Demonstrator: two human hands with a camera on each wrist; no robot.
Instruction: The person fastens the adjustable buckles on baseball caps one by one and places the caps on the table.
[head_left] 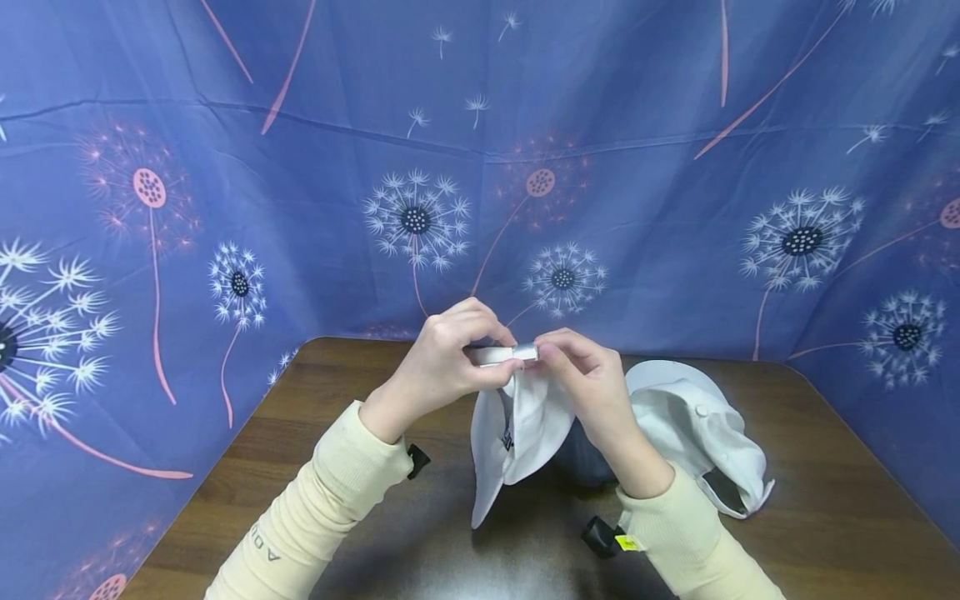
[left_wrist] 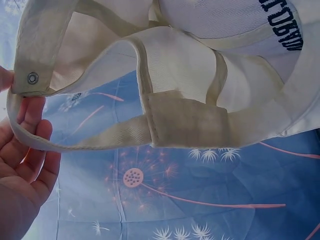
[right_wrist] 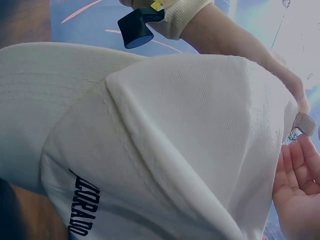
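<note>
Between both hands hangs a white baseball cap point(head_left: 543, 417) with dark lettering on its front, its brim pointing down. My left hand point(head_left: 453, 350) pinches the cap's back strap point(head_left: 491, 357) between thumb and fingers. A silver metal buckle point(head_left: 527, 352) sits on the strap between the hands. My right hand point(head_left: 592, 375) pinches the strap at the buckle's right side. In the left wrist view, the strap makes a loop below a flap with a metal eyelet point(left_wrist: 32, 78). The right wrist view has the buckle point(right_wrist: 305, 124) just above my right fingertips, with the cap's crown covering much of that view.
A second white cap point(head_left: 697, 433) lies on the brown wooden table point(head_left: 817, 500) to the right. Something dark blue point(head_left: 588, 458) rests behind the held cap, mostly hidden. A blue dandelion-print cloth point(head_left: 480, 167) hangs around the table's back and sides.
</note>
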